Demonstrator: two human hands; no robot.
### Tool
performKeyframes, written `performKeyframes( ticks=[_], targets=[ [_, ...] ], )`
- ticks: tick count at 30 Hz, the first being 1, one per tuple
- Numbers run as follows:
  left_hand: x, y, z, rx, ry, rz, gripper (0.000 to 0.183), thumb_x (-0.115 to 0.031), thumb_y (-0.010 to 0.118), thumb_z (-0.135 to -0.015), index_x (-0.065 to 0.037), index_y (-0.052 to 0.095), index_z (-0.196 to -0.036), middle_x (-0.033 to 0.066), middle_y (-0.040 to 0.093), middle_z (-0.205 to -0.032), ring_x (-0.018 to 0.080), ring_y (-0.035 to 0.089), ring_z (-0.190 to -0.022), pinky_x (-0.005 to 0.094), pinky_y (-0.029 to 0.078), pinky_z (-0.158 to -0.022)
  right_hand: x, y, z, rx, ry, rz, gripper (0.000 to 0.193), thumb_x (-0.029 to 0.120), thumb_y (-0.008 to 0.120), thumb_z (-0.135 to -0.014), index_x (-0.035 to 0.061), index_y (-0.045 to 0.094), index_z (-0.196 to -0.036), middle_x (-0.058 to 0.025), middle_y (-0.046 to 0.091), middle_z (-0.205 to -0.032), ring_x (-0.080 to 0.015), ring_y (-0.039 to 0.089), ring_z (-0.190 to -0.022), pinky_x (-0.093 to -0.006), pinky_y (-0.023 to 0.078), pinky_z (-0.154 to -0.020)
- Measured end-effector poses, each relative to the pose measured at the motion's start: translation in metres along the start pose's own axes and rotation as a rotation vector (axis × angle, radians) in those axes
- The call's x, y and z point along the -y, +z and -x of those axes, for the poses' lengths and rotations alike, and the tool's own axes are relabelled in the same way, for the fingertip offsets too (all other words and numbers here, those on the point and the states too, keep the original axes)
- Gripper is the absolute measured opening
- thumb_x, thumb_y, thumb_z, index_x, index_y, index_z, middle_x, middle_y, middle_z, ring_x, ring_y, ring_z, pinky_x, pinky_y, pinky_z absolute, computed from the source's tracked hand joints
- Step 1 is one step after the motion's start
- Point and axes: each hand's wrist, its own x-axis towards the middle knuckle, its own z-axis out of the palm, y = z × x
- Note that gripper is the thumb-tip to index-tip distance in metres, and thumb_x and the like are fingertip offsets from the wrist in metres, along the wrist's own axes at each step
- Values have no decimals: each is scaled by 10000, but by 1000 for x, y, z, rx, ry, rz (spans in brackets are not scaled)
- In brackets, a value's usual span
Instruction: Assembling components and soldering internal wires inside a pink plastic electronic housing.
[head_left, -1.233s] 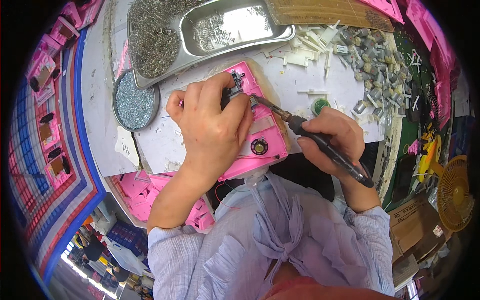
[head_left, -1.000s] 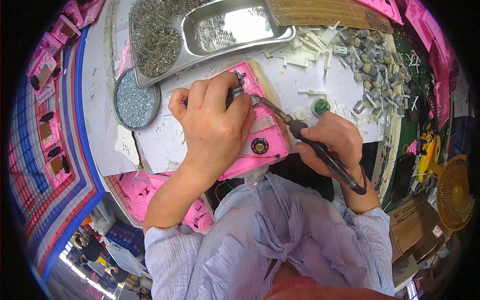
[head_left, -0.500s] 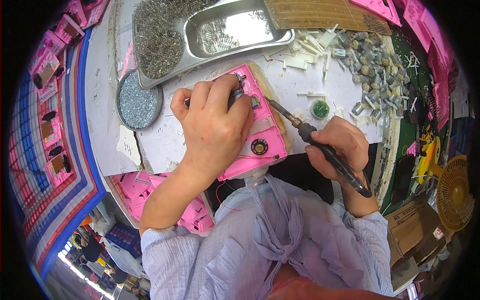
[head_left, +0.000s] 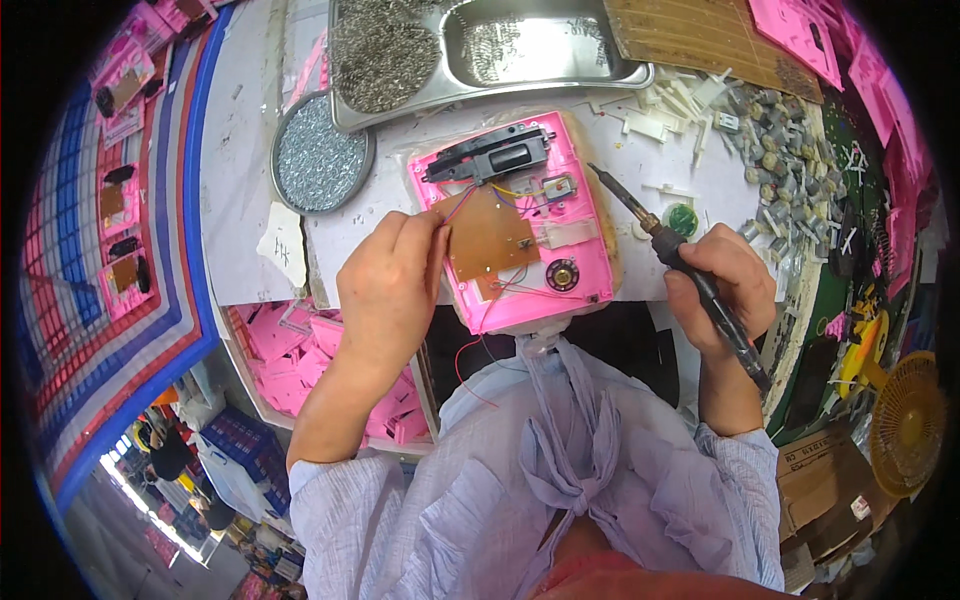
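Note:
My left hand (head_left: 390, 280) has its thumb and fingers closed at the left edge of a brown circuit board (head_left: 490, 245). The board lies inside a pink plastic casing (head_left: 520, 310), with thin coloured wires running from it. Across the casing's far end sits a black mechanism (head_left: 490, 155). A small metal motor (head_left: 558, 188) and a round speaker (head_left: 562, 275) are on its right side. My right hand (head_left: 730, 285) grips a black soldering iron (head_left: 700, 280), its tip just right of the casing and apart from it.
A steel tray (head_left: 460, 85) of springs stands at the back, beside a round dish (head_left: 370, 170) of small metal screws. Small motors (head_left: 775, 165) and white plastic parts (head_left: 655, 128) are heaped at right, near a green solder spool (head_left: 681, 219). Pink casings (head_left: 290, 345) fill a box below left.
My left hand has drawn back from the casing's far end to the board's left edge, uncovering the black mechanism and board. The soldering iron stays in my right hand. The whole view has shifted.

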Motion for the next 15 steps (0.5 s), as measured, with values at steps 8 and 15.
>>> performKeyframes(
  ticks=[8, 15],
  targets=[
    [-9, 12, -33, -329, 50, 461, 79, 25, 727, -877, 5, 715, -952, 124, 725, -969, 147, 669, -731, 255, 517, -617, 15, 17, -11, -42, 128, -155, 321, 55, 809, -841, -23, 674, -1122, -122, 704, -828, -191, 651, -671, -279, 494, -593],
    [-20, 33, -24, -187, -372, 1282, 97, 1, 685, -970, 58, 676, -1048, 149, 743, -1035, 140, 704, -804, 253, 570, -716, 25, 61, -45, -46, 327, -341, 502, -44, 766, -836, 33, 650, -1318, -99, 733, -1031, -160, 719, -881, -288, 578, -802]
  ],
)
